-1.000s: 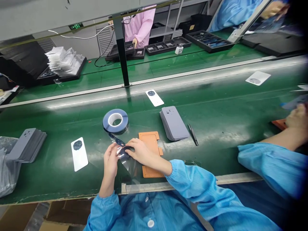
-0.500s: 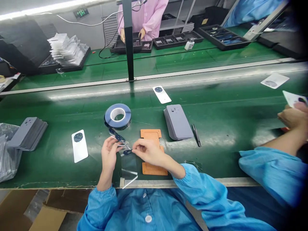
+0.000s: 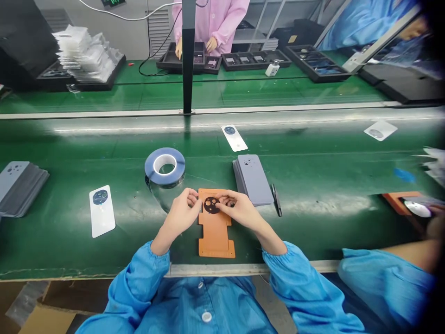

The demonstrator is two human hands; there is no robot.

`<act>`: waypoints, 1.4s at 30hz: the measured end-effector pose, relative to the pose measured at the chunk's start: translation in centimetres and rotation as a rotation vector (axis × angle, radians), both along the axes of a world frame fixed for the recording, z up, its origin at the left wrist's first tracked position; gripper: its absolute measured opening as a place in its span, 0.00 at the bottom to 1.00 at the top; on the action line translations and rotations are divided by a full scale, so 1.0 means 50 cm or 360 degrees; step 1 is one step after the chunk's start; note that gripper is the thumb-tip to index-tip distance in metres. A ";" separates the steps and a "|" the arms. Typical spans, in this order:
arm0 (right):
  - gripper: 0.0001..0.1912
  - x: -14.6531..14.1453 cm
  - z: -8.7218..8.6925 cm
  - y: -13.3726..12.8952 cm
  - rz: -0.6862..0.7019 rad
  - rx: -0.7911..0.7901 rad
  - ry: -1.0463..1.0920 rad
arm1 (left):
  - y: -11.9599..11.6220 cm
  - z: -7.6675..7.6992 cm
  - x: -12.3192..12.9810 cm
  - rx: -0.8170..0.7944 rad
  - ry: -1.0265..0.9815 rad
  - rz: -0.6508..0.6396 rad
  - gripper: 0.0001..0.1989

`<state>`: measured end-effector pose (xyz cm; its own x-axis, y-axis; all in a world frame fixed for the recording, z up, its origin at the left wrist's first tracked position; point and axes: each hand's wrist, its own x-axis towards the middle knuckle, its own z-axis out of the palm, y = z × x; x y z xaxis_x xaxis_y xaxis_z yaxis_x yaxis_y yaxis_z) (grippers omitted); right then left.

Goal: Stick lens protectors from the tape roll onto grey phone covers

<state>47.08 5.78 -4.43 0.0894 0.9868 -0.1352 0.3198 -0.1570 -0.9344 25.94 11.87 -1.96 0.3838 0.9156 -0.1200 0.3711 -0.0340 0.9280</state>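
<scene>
An orange fixture plate (image 3: 214,234) lies on the green bench in front of me. Over its upper part is a round black ring piece with several holes (image 3: 211,205). My right hand (image 3: 236,208) pinches the right edge of this piece. At the plate's upper left edge, my left hand (image 3: 184,211) has thumb and fingertips together; whether anything is between them is too small to tell. Behind my left hand stands a roll of blue film (image 3: 150,168), its strip trailing down toward that hand. A stack of grey phone-shaped sheets (image 3: 257,181) lies right of the plate.
Black tweezers (image 3: 276,200) lie beside the stack. White panels with dark camera circles sit at the left (image 3: 102,215) and behind (image 3: 235,139). Another grey stack (image 3: 21,185) is far left. A co-worker's arm (image 3: 406,260) reaches in at right. A black post (image 3: 188,60) rises behind the bench.
Both hands have moved from the film strip to the orange plate's top, with the black piece now over it. The co-worker's hand at right has come down to another orange plate.
</scene>
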 end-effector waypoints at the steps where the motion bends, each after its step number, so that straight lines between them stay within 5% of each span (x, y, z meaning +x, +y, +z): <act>1: 0.15 0.002 -0.001 0.001 0.0014 0.0020 -0.0054 | 0.008 -0.011 0.008 -0.0023 0.0062 -0.0042 0.05; 7: 0.13 0.012 0.003 0.006 0.0147 0.0194 -0.0353 | 0.028 -0.047 0.020 -0.0114 0.0134 -0.0130 0.03; 28: 0.13 0.010 0.005 0.008 0.0133 0.0184 -0.0527 | 0.017 -0.056 0.032 0.0022 0.0246 -0.0153 0.06; 42: 0.10 -0.009 -0.018 -0.040 -0.0256 0.0365 -0.0645 | 0.015 -0.047 0.035 0.0028 0.0271 -0.0141 0.06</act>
